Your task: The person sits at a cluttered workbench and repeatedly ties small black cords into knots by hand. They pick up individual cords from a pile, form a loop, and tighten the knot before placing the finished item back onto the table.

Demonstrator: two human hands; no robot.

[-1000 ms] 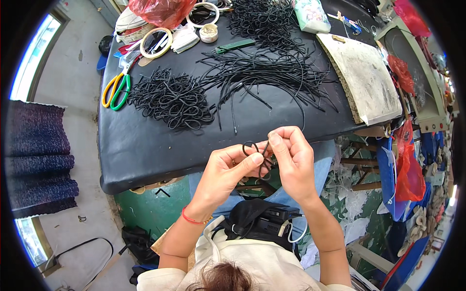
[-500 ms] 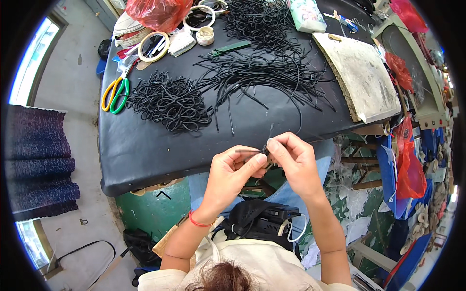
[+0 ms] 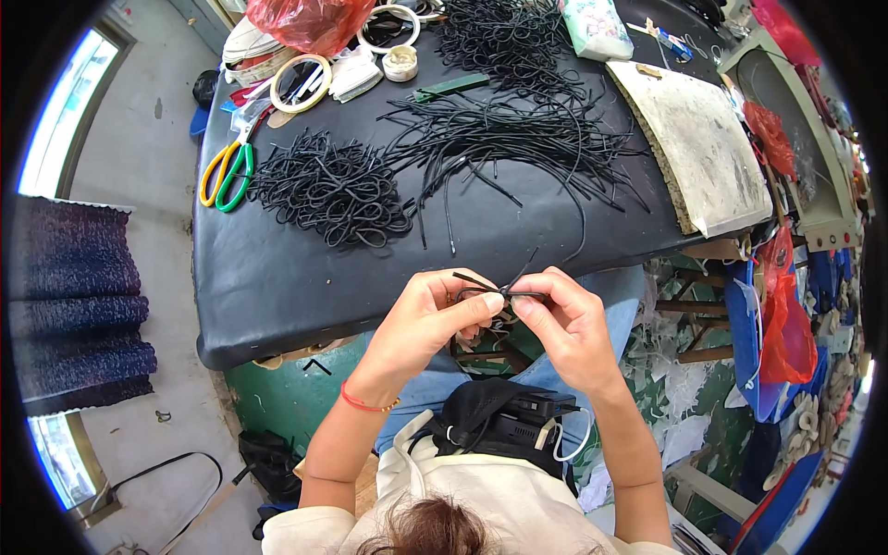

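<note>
Near the table's front edge, my left hand (image 3: 427, 316) and my right hand (image 3: 572, 331) meet in front of my lap. Between them they hold a black cord (image 3: 506, 290), tied in a bow-like knot. One loop lies in the fingers of each hand, and two loose ends stick out upward. Thumb and fingers of both hands are pinched on it. Beyond them lie a heap of black cords tied in loops (image 3: 328, 194) on the left and a spread of straight black cords (image 3: 518, 139) in the middle.
Yellow-and-green-handled scissors (image 3: 227, 174) rest at the table's left edge. Behind them are tape rolls (image 3: 301, 83) and a red plastic bag (image 3: 310, 26). More black cord (image 3: 504, 42) is heaped at the back. A stained pale board (image 3: 694, 143) lies on the right.
The knot has come into plainer sight, its loops drawn out to both sides. My left hand has shifted slightly left. The whole view has shifted a little.
</note>
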